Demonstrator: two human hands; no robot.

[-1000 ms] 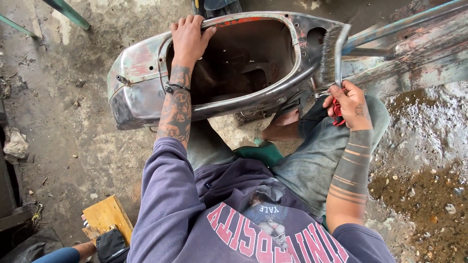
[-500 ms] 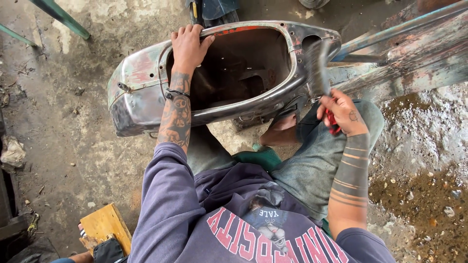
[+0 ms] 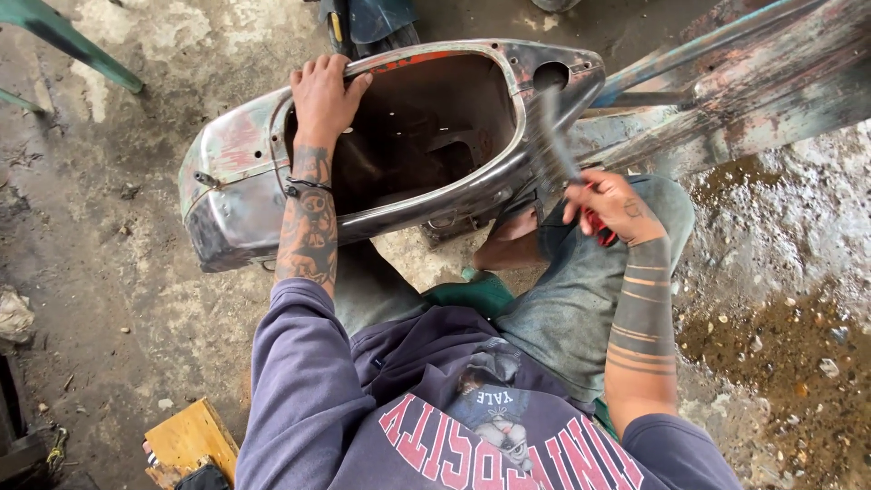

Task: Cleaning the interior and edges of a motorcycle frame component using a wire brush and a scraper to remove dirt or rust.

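Scooter body shell (image 3: 227, 181) is being gripped at its rim by the left hand (image 3: 325, 95); wire brush (image 3: 549, 136) is being clutched by the right hand (image 3: 612, 204).

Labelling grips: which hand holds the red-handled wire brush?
The right hand, brush against the worn metal scooter shell; the left hand only grips the shell's rim.

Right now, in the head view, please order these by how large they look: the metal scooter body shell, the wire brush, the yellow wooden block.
1. metal scooter body shell, clearly the largest.
2. yellow wooden block, partly cut off by the frame edge.
3. wire brush, blurred; looks close to the block, so their order is unsure.
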